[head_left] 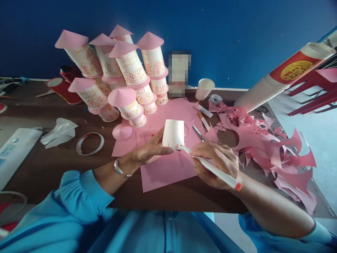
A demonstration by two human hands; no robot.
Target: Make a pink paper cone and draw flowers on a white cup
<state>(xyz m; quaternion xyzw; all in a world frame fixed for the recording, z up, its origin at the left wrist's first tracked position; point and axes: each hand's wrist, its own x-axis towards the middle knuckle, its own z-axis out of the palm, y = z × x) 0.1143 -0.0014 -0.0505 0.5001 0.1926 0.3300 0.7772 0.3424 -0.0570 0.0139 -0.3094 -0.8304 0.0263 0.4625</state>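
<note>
A white paper cup [173, 133] is held upside down by my left hand [151, 149], whose thumb lies along the cup's lower edge. A few short red marks show near that edge. My right hand [216, 163] grips a white marker [217, 172] with a red end, and its tip touches or nearly touches the cup low on the right. Pink paper sheets [163, 172] lie beneath both hands. Behind them stand several paper-cup towers [131, 66] with pink cone roofs and red and yellow drawings of flowers and windows. A loose pink cone [122, 132] lies before the towers.
Pink paper scraps [263, 137] heap on the right, beside a long stack of paper cups [273, 84]. A single cup [204, 89], a glue stick [205, 110] and scissors [198, 133] lie nearer the middle. Leftward are a tape roll [90, 143], crumpled plastic [59, 133] and a power strip [17, 151].
</note>
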